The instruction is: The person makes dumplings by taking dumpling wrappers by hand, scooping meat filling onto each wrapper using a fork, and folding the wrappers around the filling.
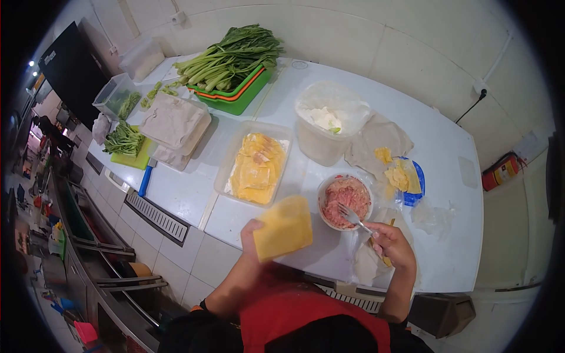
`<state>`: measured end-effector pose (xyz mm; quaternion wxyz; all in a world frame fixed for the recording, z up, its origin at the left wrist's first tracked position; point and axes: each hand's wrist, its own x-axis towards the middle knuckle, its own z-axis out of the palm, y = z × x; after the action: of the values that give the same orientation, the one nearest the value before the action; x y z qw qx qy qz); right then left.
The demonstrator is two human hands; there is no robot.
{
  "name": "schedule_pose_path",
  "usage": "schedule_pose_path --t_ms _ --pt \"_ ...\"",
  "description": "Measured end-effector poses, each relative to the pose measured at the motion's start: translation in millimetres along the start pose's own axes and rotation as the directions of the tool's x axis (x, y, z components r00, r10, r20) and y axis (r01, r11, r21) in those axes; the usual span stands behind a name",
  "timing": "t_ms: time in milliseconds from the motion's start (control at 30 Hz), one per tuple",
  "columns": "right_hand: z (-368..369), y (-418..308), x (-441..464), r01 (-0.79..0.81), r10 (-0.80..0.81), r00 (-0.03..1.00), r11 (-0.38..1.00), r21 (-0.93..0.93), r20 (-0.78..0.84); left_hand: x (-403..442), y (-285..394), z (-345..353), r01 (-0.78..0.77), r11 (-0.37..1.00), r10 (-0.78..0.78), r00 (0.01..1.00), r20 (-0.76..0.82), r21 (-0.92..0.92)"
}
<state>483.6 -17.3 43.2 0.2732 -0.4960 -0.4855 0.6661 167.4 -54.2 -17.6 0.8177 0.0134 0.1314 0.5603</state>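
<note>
My left hand [249,236] grips a stack of yellow dough wrappers [284,230] by its left edge, held up in front of the table's near side. A fork [349,214] is in my right hand [395,244], its tines at the pinkish minced meat [346,197]. That meat fills a white bowl [321,206] to the right of the wrappers. Left of the bowl, folded yellow dumplings [256,170] lie in a clear plastic container [222,176] dusted with flour.
Behind the bowl stands a bag-lined tub [318,138] of white powder. Loose yellow wrappers [403,176] lie by a blue plate [419,182] and crumpled plastic [432,217]. Leafy greens [235,59] fill green and orange baskets [235,106]. A blue-handled knife [146,179] lies at the table's left edge.
</note>
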Motion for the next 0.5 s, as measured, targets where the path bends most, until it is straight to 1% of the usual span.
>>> schedule_pose_path --t_ms 33,67,133,167,233,267,333,367,400,467,500 --pt "0.7 -3.5 -5.3 -0.015 0.014 1.0 0.994 0.104 0.019 2.2 -1.7 0.0 0.019 1.0 -0.02 1.0 0.005 0.017" --pt "1.0 -4.7 -8.2 -0.033 0.025 0.999 0.978 0.207 0.039 4.3 -4.8 1.0 0.028 0.997 -0.025 0.999 -0.031 0.07" --pt "0.0 -0.9 -8.7 -0.018 -0.012 0.991 0.976 0.219 0.132 10.1 -12.8 5.0 0.055 0.983 -0.036 0.994 -0.107 0.176" --pt "0.0 0.7 -9.3 -0.012 -0.028 0.984 0.974 0.228 0.174 12.1 -16.3 11.0 0.051 0.981 -0.034 0.995 -0.09 0.187" --pt "10.0 -6.1 -9.4 0.046 -0.057 0.988 0.996 0.08 0.141 12.8 -21.4 28.7 0.05 0.977 -0.038 0.997 -0.059 0.206" --pt "13.7 -9.9 -10.7 0.073 -0.073 0.989 0.997 0.004 0.125 11.2 -21.4 32.9 0.067 0.985 -0.062 0.997 -0.038 0.161" --pt "14.2 -13.5 -15.4 0.172 -0.161 0.983 0.974 -0.149 0.084 8.4 -19.8 37.1 0.102 0.992 -0.103 0.995 0.005 0.072" --pt "14.9 -15.3 -17.6 0.217 -0.206 0.976 0.95 -0.225 0.071 7.1 -18.5 35.4 0.125 0.991 -0.126 0.992 0.02 0.04" --pt "17.9 -17.5 -19.3 0.284 -0.283 0.958 0.91 -0.302 0.049 5.2 -16.7 32.3 0.149 0.989 -0.15 0.988 0.034 0.009" --pt "24.8 -22.6 -23.0 0.394 -0.432 0.902 0.801 -0.451 0.02 1.4 -13.7 24.2 0.2 0.978 -0.197 0.979 0.061 -0.06" --pt "24.5 -26.5 -24.7 0.404 -0.442 0.896 0.771 -0.492 0.043 0.1 -12.3 19.4 0.224 0.97 -0.217 0.973 0.077 -0.099"
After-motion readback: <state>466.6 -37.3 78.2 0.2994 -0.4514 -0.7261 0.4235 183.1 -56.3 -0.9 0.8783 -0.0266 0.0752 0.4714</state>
